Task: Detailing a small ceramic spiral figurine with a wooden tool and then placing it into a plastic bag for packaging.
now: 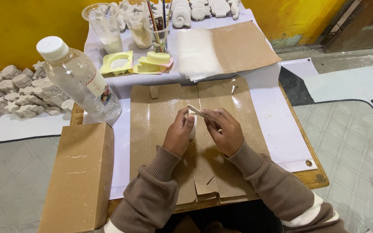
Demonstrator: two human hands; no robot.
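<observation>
— What have you got in your hands there?

— My left hand (178, 133) is closed around a small white cast piece (192, 126); most of it is hidden behind my fingers, so only a sliver shows. My right hand (224, 129) pinches a flat pale stick (197, 111), whose tip lies across the top of the piece.

— How do you work it well?

— I judge it best to keep the piece clamped steady in the left and let only the stick move, in light strokes along the edge. Pressing hard could chip it. I hold both hands over the flattened cardboard (195, 142), near its middle, so any crumbs land there and not on the white sheet (277, 129).

— Where does the piece sit against your grip?

— Deep between thumb and fingers of the left, its top edge poking out toward the right hand. The stick touches it from above, slanting up and away to the left.

— And around you?

— A clear plastic bottle (80, 80) stands near the table's left edge, a brown box (80, 177) at the near-left corner. Yellow moulds (134, 62) and cups (121, 23) sit toward the far edge.
</observation>
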